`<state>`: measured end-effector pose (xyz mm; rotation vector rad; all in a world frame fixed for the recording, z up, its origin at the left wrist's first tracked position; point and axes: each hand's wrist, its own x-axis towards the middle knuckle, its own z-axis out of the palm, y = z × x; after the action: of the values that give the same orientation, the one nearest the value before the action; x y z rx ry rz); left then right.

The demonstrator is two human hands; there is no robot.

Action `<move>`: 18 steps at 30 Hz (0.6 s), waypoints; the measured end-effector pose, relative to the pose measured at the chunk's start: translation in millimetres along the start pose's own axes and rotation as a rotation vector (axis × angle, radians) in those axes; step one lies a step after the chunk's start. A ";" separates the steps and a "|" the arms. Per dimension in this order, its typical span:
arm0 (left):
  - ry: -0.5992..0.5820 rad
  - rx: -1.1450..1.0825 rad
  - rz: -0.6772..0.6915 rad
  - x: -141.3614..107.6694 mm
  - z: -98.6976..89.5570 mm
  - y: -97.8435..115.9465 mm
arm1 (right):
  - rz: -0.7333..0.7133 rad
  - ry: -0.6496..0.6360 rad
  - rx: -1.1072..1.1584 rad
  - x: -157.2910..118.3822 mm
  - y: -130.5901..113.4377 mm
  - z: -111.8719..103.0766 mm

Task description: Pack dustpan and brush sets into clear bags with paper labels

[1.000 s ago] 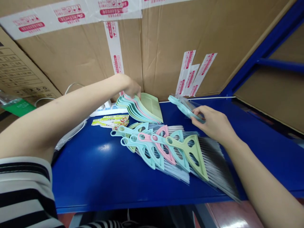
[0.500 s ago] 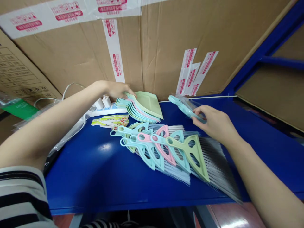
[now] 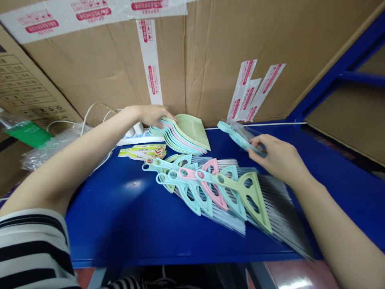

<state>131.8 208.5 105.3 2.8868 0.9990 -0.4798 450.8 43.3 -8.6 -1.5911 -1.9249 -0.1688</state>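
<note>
At the back of the blue table, my left hand point(image 3: 155, 115) is closed over the handle end of a stack of nested dustpans point(image 3: 194, 132). The top pan is pale green, with light blue, pink and green ones under it. My right hand point(image 3: 275, 154) pinches a light blue hand brush point(image 3: 237, 137), seen nearly edge-on above the table; clear or greyish material shows behind it. Between my hands and nearer to me lies an overlapping row of several hand brushes in light blue, pink point(image 3: 207, 180) and green point(image 3: 255, 196), bristles towards the right.
Behind the blue table point(image 3: 120, 228) stands a large taped cardboard box point(image 3: 207, 52). A white power strip point(image 3: 141, 138) with plugs and cables sits at the back left, beside colourful printed packets point(image 3: 142, 151). Clear plastic bags and a green pack point(image 3: 30, 134) lie far left. A blue metal frame point(image 3: 333, 84) rises right.
The whole view has shifted slightly, so things sit a little further right. My left hand stays on the dustpan stack, and my right hand still holds the light blue brush.
</note>
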 end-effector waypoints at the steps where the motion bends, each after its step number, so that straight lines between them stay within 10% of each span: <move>1: -0.014 0.014 -0.008 1.8 -3.1 1.8 | -0.004 0.001 0.000 -0.2 0.0 -0.3; 18: -0.223 0.256 -0.113 34.8 -38.5 32.0 | -0.011 -0.013 -0.014 0.4 4.2 0.7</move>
<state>187.7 209.6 129.5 2.9108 1.1415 -0.9806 454.4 45.0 -10.2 -1.5946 -1.9469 -0.1779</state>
